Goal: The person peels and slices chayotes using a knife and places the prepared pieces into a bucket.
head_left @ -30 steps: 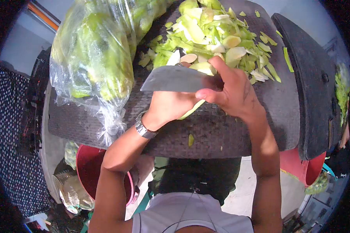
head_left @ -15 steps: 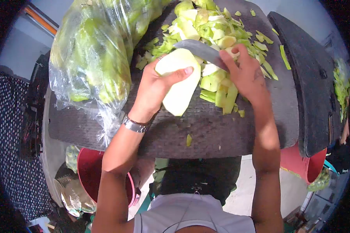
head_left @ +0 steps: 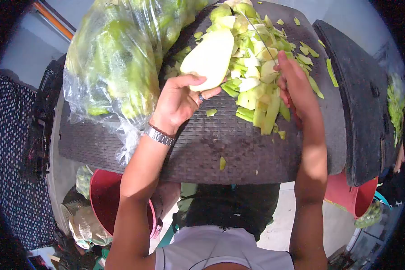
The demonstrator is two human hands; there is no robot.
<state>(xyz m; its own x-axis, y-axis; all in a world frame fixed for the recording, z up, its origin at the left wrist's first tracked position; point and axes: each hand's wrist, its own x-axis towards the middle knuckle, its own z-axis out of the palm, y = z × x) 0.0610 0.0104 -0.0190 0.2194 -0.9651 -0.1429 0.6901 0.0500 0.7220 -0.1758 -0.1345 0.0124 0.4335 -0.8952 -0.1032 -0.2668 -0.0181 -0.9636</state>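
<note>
While LH (head_left: 174, 101) holds 1 fruit (head_left: 208, 58), RH (head_left: 297, 87) 1 knife (head_left: 258, 35).

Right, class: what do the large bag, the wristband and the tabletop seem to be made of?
Large bag: thin, glossy clear plastic, judging by its creases and bright glints.
Wristband: probably polished metal, given its silvery, shiny links.
Tabletop: dark and woven-looking; possibly synthetic wicker, but the look leaves it open.

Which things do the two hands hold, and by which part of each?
The left hand holds a peeled fruit by its near end. The right hand holds a knife by its handle, mostly hidden in the grip.
</note>
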